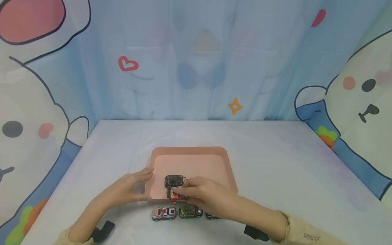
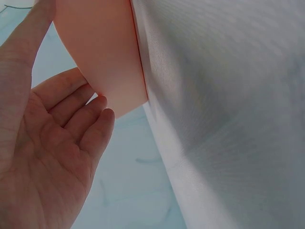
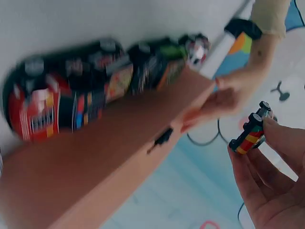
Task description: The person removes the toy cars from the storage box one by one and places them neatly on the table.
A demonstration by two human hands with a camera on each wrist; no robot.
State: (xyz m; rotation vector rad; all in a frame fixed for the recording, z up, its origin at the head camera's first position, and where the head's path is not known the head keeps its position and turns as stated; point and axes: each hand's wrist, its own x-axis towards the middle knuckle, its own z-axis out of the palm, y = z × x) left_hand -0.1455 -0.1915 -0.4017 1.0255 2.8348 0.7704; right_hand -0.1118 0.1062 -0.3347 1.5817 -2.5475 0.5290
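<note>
At the left side of the pink tray (image 1: pixel 190 150), my left hand (image 1: pixel 128 187) rests its thumb and fingertips against the edge, spread apart. In the left wrist view its relaxed fingers touch the tray wall (image 2: pixel 105 47). My right hand (image 1: pixel 211 195) pinches a small red, yellow and black toy car (image 1: pixel 177 195) over the tray's near edge; the right wrist view shows this toy car (image 3: pixel 249 136) between thumb and fingers. A black toy car (image 1: pixel 174 180) sits inside the tray, just beyond the pinched one.
In front of the tray stand a white-and-red toy car (image 1: pixel 163 213), a dark green toy car (image 1: pixel 190 211) and another toy car (image 1: pixel 211 216), partly hidden by the right hand. A white cloth covers the table (image 1: pixel 275 153). A cartoon curtain (image 1: pixel 196 68) hangs behind.
</note>
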